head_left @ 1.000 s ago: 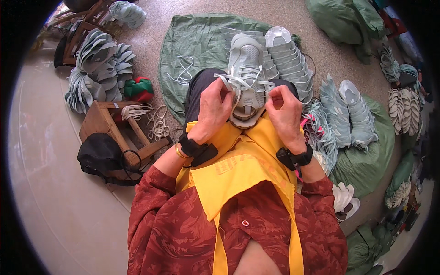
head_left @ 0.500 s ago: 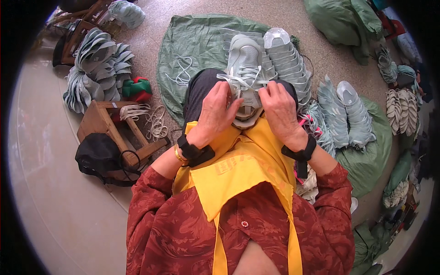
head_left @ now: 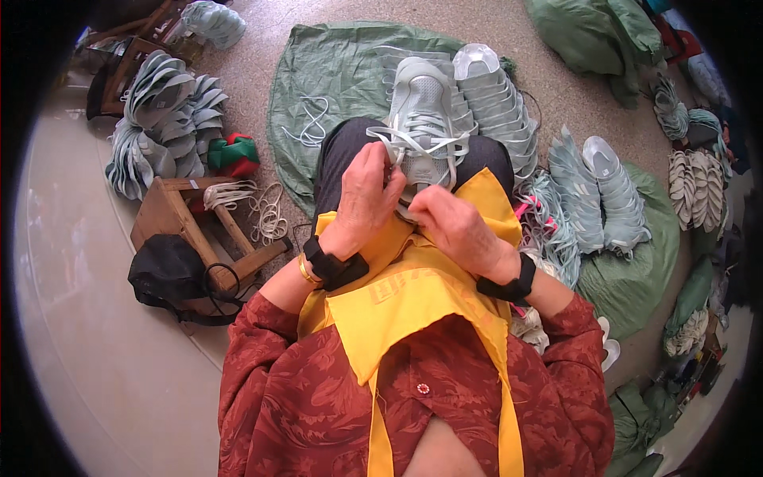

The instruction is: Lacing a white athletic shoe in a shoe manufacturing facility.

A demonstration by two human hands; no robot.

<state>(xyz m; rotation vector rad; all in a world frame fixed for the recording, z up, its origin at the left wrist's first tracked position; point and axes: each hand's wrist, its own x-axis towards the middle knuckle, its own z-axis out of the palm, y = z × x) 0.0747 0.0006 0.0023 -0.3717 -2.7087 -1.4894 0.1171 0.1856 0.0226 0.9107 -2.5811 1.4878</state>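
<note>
A pale grey-green sneaker [head_left: 426, 103] rests between my knees, toe pointing away from me. Its white shoelace [head_left: 425, 143] lies looped across the tongue, with one loop out to the left and another to the right. My left hand [head_left: 367, 191] pinches the left side of the shoe's opening, thumb and fingers close together. At the heel end, my right hand [head_left: 461, 229] has its fingers curled in on the collar; their tips are partly hidden. A yellow apron [head_left: 421, 294] covers my lap below the shoe.
Ahead, a green woven sheet [head_left: 334, 79] bears a loose lace [head_left: 306, 123] and a stack of shoe uppers [head_left: 493, 111]. More uppers [head_left: 163, 119] pile up at left, beside an overturned wooden stool [head_left: 187, 222] and black bag [head_left: 171, 274]. Bundled laces [head_left: 552, 230] lie right of my knee.
My right hand has left the right end of the lace and moved down and inward to the shoe's heel. My left hand has shifted slightly lower, off the lace loop.
</note>
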